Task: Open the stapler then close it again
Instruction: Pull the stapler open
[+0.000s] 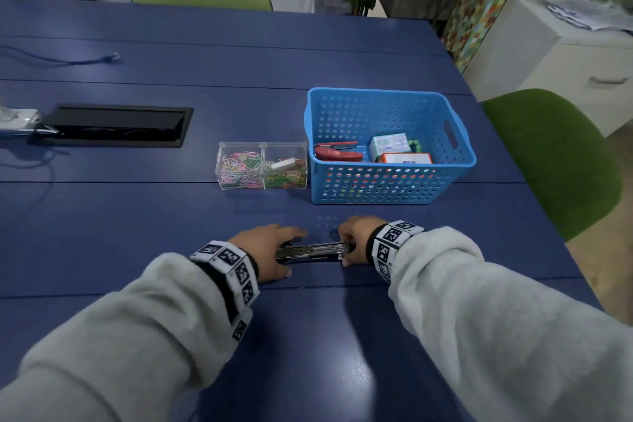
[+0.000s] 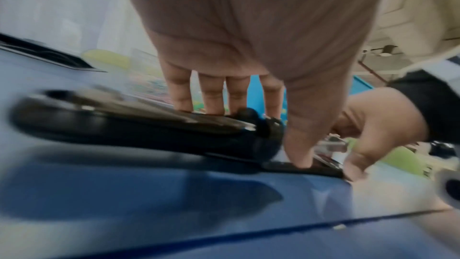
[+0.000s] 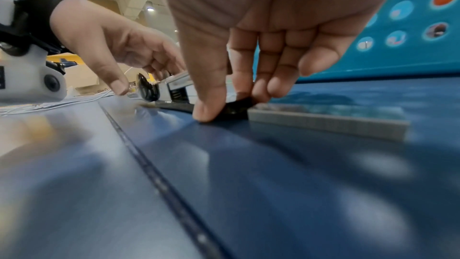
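Observation:
A black stapler [image 1: 310, 252] lies flat on the blue table [image 1: 308, 336] between my two hands, with its shiny metal magazine [image 3: 179, 86] exposed on top. My left hand [image 1: 267, 250] covers its left end. In the left wrist view the black top cover [image 2: 124, 125] is swung out to the left, and my left hand [image 2: 256, 137] has its fingers on the cover's far side and its thumb down on the base. My right hand [image 3: 234, 105] pinches the black front tip of the base between thumb and fingers. A grey strip of staples [image 3: 323, 123] lies just beside that hand.
A blue perforated basket [image 1: 376, 181] behind the hands holds a red stapler [image 1: 337, 152] and small boxes. Two clear boxes of coloured paper clips [image 1: 262, 164] stand to its left. A black cable hatch [image 1: 116, 125] is set into the table at far left. A green chair [image 1: 555, 161] stands on the right.

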`<action>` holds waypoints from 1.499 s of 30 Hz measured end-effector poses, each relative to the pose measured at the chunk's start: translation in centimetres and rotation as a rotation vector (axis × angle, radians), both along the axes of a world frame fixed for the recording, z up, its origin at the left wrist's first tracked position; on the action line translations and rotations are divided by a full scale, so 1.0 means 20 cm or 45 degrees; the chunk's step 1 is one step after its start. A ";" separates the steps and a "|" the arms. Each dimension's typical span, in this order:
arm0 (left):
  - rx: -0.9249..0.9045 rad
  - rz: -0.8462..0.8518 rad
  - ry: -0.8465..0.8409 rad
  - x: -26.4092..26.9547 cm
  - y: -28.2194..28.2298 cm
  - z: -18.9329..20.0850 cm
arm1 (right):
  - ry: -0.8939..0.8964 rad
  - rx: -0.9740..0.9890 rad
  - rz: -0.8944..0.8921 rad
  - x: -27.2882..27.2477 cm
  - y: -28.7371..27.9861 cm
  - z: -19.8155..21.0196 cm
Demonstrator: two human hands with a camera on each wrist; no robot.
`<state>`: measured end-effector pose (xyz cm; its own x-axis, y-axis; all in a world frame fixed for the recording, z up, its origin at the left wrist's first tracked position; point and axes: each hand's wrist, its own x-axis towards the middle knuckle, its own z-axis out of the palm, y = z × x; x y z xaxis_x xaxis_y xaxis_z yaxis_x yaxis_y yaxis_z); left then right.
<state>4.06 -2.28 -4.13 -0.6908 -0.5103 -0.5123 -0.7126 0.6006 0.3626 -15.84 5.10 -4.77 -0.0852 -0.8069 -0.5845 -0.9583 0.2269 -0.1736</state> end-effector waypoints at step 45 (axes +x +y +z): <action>-0.057 -0.089 -0.023 -0.09 0.00 -0.02 | -0.085 -0.223 0.116 0.08 0.04 0.11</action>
